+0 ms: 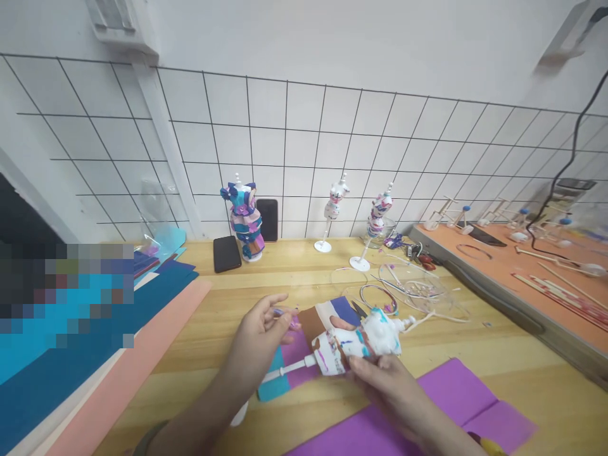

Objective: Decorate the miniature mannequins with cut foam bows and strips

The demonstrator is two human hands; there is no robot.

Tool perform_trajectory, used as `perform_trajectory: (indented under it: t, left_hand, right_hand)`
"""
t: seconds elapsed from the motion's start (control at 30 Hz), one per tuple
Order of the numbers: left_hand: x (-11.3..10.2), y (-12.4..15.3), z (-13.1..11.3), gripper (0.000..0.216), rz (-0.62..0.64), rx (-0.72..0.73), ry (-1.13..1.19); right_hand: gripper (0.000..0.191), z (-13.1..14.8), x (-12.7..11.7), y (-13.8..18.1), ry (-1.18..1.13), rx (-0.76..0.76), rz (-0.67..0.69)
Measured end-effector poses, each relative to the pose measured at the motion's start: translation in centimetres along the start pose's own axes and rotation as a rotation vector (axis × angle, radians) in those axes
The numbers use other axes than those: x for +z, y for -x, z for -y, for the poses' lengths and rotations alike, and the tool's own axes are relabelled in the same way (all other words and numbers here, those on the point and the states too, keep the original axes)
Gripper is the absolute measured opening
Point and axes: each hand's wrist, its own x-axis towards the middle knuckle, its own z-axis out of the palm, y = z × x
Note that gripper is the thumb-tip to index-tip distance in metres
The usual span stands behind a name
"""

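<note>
My right hand (387, 386) is wrapped round a small white mannequin doll (354, 345), held sideways above the table with its stand pole (289, 369) pointing left. The doll's body is smeared with pink, blue and purple marks. My left hand (261, 332) hovers just left of it, fingers curled in a pinch on a small purple piece (291, 320). Under the hands lie scraps of coloured foam (304, 354): purple, teal, brown and blue.
A purple foam sheet (446, 396) lies at the front right; blue and pink sheets (118, 361) at the left. A dressed mannequin (246, 221), two bare ones (335, 206), two black phones (226, 253), wire rings and a clear dish (418, 288) stand further back. An orange board (536, 272) with sticks is on the right.
</note>
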Motion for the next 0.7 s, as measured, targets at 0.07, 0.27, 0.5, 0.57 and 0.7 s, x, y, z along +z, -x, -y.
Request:
perform_trajectory:
  t: [0.07,0.27,0.5,0.57,0.7]
  left_hand:
    - [0.1,0.6,0.1,0.021,0.017,0.218,-0.215]
    - [1.0,2.2,0.5,0.021,0.271,0.626,-0.715]
    - [1.6,1.9,1.3,0.018,0.24,0.551,-0.744]
    - [1.6,1.9,1.3,0.018,0.242,0.528,-0.707]
    - [1.7,2.1,0.9,0.018,0.238,0.475,-0.662]
  right_hand:
    - [0.038,-0.2,0.0,-0.5,0.015,0.024,-0.046]
    - [0.037,-0.6,-0.2,-1.2,0.056,0.023,-0.123]
    - [0.038,-0.1,0.3,-0.9,0.122,-0.028,-0.117]
    - [0.041,0.1,0.5,-0.8,0.136,-0.045,-0.126]
    - [0.038,0.0,0.8,-0.6,0.167,-0.07,-0.134]
